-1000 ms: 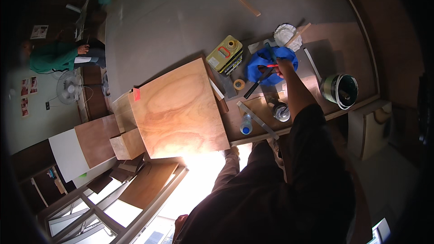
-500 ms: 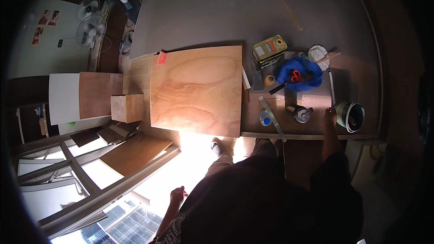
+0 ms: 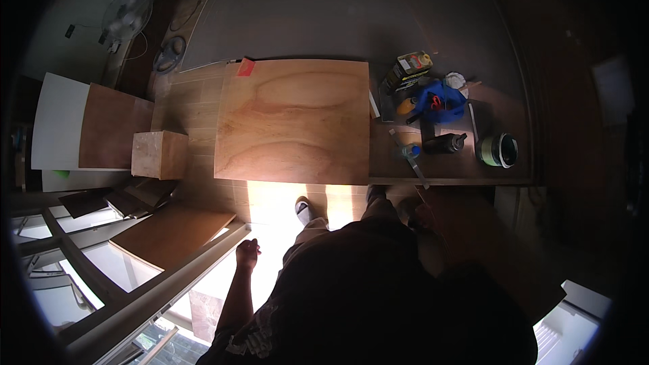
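Note:
My left hand [image 3: 249, 251] hangs at my side over the brightly lit floor, its fingers curled in with nothing showing in them. My right hand cannot be made out in the dark beside my body. In front of me lies a plywood panel [image 3: 294, 125] with a red piece [image 3: 246, 67] at its far left corner. To the panel's right, on the dark tabletop [image 3: 497, 172], stand a round pail [image 3: 499, 151], a black bottle [image 3: 445, 143], a clear bottle with a blue cap [image 3: 410, 151] and a blue bag [image 3: 443, 105] with something red in it.
A rectangular can [image 3: 408, 71] stands behind the blue bag. A wooden block [image 3: 158, 154] and leaning boards [image 3: 115, 128] are at the left, with a loose board [image 3: 172, 235] nearer the window frame [image 3: 145, 290]. Fans [image 3: 128, 13] stand far left. A brown board [image 3: 487, 247] slants at the lower right.
My right hand has left its place beside the pail and dropped out of sight. My left hand has moved up and slightly left. The view has shifted, and the person at the back left is no longer visible.

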A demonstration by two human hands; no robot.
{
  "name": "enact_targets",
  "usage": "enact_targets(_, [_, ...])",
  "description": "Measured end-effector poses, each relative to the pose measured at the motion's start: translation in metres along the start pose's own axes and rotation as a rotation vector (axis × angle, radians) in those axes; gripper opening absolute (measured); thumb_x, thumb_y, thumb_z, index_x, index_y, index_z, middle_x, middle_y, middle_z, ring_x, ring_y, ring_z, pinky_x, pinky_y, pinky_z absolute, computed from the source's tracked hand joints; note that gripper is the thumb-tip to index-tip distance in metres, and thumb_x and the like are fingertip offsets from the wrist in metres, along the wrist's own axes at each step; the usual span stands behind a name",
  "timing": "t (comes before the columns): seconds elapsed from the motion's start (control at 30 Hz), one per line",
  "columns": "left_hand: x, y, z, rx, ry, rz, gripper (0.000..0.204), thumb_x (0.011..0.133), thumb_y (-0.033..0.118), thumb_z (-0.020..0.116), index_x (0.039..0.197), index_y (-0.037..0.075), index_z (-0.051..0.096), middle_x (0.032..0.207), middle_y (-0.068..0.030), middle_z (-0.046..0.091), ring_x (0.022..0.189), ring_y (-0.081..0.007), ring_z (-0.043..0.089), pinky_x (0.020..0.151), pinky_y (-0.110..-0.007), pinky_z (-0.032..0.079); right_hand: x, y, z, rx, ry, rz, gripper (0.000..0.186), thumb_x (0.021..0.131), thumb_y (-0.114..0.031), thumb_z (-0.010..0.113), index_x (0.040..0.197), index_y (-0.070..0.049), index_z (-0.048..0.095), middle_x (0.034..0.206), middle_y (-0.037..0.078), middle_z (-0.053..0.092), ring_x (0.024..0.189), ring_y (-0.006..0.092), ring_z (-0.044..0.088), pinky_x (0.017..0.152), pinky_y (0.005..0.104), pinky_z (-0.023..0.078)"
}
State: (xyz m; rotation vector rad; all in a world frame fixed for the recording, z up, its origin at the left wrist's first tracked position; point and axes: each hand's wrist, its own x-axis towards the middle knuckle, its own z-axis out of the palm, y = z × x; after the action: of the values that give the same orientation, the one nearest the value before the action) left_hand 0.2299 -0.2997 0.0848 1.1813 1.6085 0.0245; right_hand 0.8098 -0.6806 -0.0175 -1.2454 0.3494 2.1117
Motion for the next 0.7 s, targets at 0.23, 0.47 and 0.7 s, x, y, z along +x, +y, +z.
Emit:
enact_targets(0.23, [-0.055,0.126,-0.036,-0.067,-0.460,0.371,0.034,0.089,0.009,0.059,0.122,0.001,0.054,0.112,-0.0136,0.062,0.108,-0.0206,0.057,0.097,-0.032,0.043,0.001,0.040,0.116,-0.301,0.609,-0.196,0.025,0.091,-0.029,0.058,0.107,-0.010,0.059,0.076,0.003,0.057,0.058,0.0115,0.053,0.048,0.0250,0.042])
enact_targets(0.47, [-0.158,0.251,-0.093,-0.255,-1.053,0.554,0.060,0.092,0.046,0.052,0.119,-0.007,0.055,0.119,-0.0247,0.058,0.115,-0.0337,0.055,0.092,-0.039,0.048,-0.044,0.022,0.175,-0.264,0.977,-0.288,0.021,0.090,-0.030,0.059,0.095,-0.009,0.061,0.073,0.002,0.057,0.058,0.0113,0.054,0.050,0.0270,0.045])
enact_targets(0.7, [-0.238,0.375,-0.109,-0.313,-1.436,1.253,0.057,0.091,0.042,0.056,0.109,-0.012,0.058,0.110,-0.0305,0.057,0.101,-0.0393,0.060,0.084,-0.049,0.050,-0.038,0.045,0.190,-0.273,0.918,-0.262,0.024,0.090,-0.032,0.058,0.095,-0.009,0.061,0.074,0.002,0.059,0.059,0.0119,0.055,0.053,0.0298,0.049])
